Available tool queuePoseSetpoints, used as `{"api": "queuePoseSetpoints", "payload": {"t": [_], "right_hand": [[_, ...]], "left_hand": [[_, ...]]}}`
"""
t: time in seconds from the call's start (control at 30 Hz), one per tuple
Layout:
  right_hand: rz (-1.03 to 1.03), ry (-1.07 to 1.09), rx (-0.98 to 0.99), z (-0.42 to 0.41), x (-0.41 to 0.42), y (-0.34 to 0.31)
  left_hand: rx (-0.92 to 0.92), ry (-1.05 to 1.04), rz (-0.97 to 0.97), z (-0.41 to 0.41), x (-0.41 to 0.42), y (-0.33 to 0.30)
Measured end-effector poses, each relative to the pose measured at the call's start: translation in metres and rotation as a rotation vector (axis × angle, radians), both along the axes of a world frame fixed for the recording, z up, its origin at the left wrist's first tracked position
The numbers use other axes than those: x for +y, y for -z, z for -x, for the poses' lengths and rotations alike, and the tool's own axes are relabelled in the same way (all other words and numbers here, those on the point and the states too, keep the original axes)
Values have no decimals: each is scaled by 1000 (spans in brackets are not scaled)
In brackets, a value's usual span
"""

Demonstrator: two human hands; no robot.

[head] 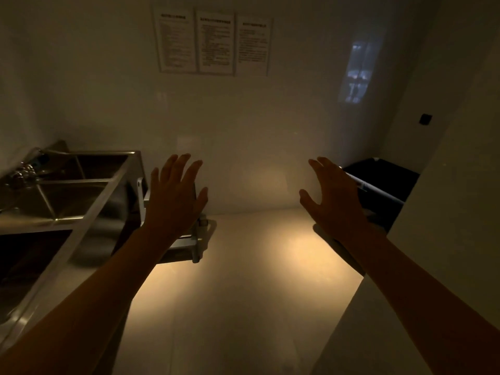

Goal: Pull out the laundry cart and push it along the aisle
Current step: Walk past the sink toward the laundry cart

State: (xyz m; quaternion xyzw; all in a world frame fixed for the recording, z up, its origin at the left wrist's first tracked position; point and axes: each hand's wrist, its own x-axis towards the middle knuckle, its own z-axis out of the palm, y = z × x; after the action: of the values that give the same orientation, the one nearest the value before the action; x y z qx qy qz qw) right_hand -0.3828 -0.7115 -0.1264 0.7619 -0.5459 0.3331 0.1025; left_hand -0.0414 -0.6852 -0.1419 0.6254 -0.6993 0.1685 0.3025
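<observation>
The room is dim. My left hand [176, 196] is held out in front of me with fingers spread, holding nothing. My right hand [334, 196] is likewise raised and spread, empty. Behind the right hand, in the far right corner, a dark cart-like bin [387, 180] with a pale frame bar stands partly hidden by a wall edge. I cannot tell for sure that it is the laundry cart. Neither hand touches it.
A stainless steel double sink unit [89, 196] runs along the left, with taps at its far left. A pale metal frame [200, 239] sits beside it behind my left hand. Three notices [213, 41] hang on the far wall. A white wall [446, 212] closes the right.
</observation>
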Motion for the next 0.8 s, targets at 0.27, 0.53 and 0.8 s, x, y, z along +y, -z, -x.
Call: {"api": "queuePoseSetpoints", "payload": {"t": [0.27,0.53,0.8], "right_hand": [[-33,31,10,-5,-79,37],[-61,1,-4,10,-193,66],[-102,41,-91,59,-304,89]], "left_hand": [[22,47,-84,-1,-86,38],[15,52,-105,15,-190,58],[-14,69,-124,63,-301,61]]}}
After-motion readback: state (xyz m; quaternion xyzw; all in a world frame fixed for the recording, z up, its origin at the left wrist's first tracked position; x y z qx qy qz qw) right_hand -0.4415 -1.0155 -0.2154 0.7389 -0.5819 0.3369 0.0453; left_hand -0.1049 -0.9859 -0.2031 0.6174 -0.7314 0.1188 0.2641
